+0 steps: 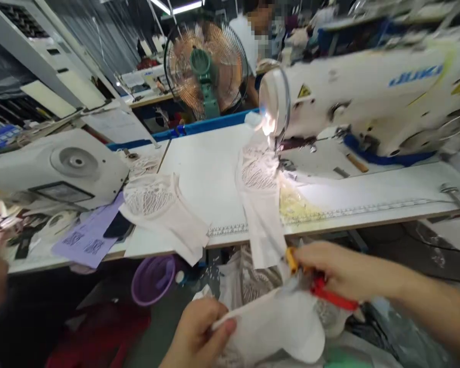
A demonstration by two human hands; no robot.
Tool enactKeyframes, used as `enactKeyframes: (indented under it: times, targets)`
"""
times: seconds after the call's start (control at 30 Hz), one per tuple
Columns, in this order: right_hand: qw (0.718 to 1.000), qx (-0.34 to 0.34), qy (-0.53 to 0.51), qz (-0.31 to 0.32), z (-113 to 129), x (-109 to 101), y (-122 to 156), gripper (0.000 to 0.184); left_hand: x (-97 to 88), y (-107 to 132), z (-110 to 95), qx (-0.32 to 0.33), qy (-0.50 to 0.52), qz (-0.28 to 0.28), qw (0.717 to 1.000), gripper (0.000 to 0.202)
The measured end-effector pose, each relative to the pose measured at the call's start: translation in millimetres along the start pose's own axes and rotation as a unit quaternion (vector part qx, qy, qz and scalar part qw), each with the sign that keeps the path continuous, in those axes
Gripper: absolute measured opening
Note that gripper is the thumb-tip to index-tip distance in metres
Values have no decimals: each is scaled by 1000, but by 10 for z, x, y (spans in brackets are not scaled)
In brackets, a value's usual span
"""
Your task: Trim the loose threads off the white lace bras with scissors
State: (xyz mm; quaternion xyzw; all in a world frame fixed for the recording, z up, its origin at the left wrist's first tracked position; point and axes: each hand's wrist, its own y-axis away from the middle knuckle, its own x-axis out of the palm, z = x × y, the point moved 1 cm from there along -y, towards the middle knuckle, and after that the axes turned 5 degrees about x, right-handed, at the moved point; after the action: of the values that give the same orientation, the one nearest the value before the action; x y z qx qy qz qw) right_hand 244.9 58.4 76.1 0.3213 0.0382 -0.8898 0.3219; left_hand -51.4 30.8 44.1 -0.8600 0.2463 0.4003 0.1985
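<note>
A pale fabric piece (276, 324) spans the near foreground, short of the sewing table's (207, 153) near edge, its left end pinched between the thumb and curled fingers of a worker's left hand (203, 329). To its right, the right hand (335, 268) closes around red-and-yellow-handled scissors (333, 295), their blades blurred over the cloth; whether they are parted cannot be told. The likeliest mishap is a stray cut: the lace-topped panel (262, 220) under the lit sewing machine (329, 97) hangs over the table edge just beside the blades, and loose garment pieces (230, 283) bunch directly below, so a snip taken too deep could nick either. If the left hand's grip, set well away from the blades, lets the cloth slacken, the edge could fold and cut crooked. A tug on the hanging panel might also drag its lace askew at the needle. On the left, a second lace panel (157, 204) overhangs the same edge, where a passing sleeve could pull it toward the purple bin (151, 286) below.
</note>
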Motion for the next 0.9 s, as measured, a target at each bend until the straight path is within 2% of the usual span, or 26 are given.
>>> enactKeyframes:
  times: [0.03, 0.13, 0.27, 0.33, 0.4, 0.5, 0.57, 0.63, 0.77, 0.9]
  targets:
    - [1000, 21, -4, -3, -82, -64, -18, 11, 1, -6, 23, -28, 26, 2, 999, 36]
    - [998, 57, -6, -7, -272, -157, -141, 21, 96, -62, 129, -94, 104, 23, 990, 37]
    - [997, 78, 8, 3, -263, -150, -267, 22, 181, -175, 213, -130, 53, 75, 987, 27]
    - [996, 81, 14, 18, -181, -135, -297, 19, 182, -256, 169, -125, 34, 103, 986, 17]
    - [996, 80, 13, 31, -91, -128, -326, 19, 205, -357, 66, -90, 69, 98, 989, 21]
    - [996, 74, 7, 52, 24, -139, -379, 19, 318, -524, -116, -42, 183, 18, 982, 20]
    - [995, 75, 11, 67, 75, -162, -416, 16, 420, -628, -201, -60, 277, -37, 958, 14]
    - [993, 80, 26, 80, 101, -196, -448, 13, 499, -713, -243, -103, 379, -64, 917, 16]
    - [990, 76, 62, 98, 96, -273, -512, 22, 532, -803, -222, -164, 525, -63, 833, 27]
    - [989, 72, 60, 113, 79, -302, -588, 25, 522, -809, -161, -198, 573, -48, 793, 29]
